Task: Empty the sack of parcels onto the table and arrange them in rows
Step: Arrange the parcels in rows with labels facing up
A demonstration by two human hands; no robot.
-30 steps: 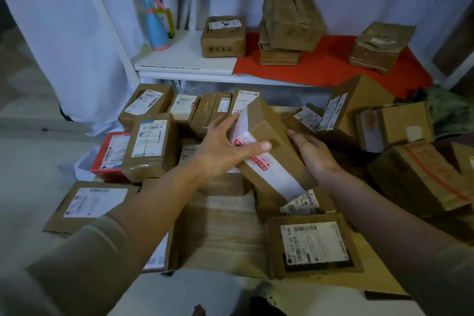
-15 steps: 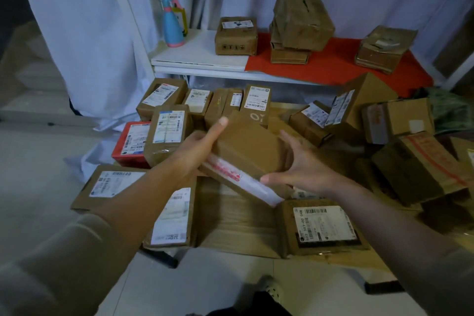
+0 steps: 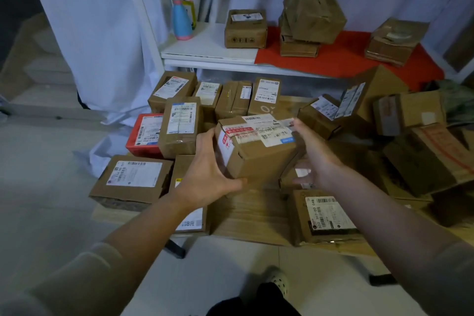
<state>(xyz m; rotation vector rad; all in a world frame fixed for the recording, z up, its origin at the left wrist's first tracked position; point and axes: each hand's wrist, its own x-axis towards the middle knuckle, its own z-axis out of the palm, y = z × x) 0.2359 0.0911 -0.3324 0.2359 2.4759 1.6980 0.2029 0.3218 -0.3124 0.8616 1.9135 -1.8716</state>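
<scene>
Head-camera footage looked down on a low wooden table (image 3: pixel 251 215) crowded with cardboard parcels. Both hands were on one brown box (image 3: pixel 259 151) with red tape and white labels on its top, near the middle of the table: the left hand (image 3: pixel 207 174) gripped its near left corner with fingers curled under the lower edge, while the right hand (image 3: pixel 315 154) lay flat against the right side, fingers straight and spread. Whether the box was resting on the table or just lifted off it could not be told. Behind it a back row of four upright parcels (image 3: pixel 265 96) stood side by side. In front of that row were a red parcel (image 3: pixel 145 133) and a tall brown one (image 3: pixel 180 127) touching it. Nearer the front edge lay three flat parcels: one at the left (image 3: pixel 133 179), one partly hidden under the left forearm (image 3: pixel 191 223), and one at the right (image 3: pixel 328 217). To the right, a loose heap of perhaps five larger boxes (image 3: pixel 431 159) leaned on each other, too dim to count surely. On the white shelf (image 3: pixel 205 49) behind stood a blue spray bottle (image 3: pixel 181 18) and four more boxes (image 3: pixel 245 29), three of them on a red cloth (image 3: pixel 343 59). White curtains (image 3: pixel 97 33) hung behind.
</scene>
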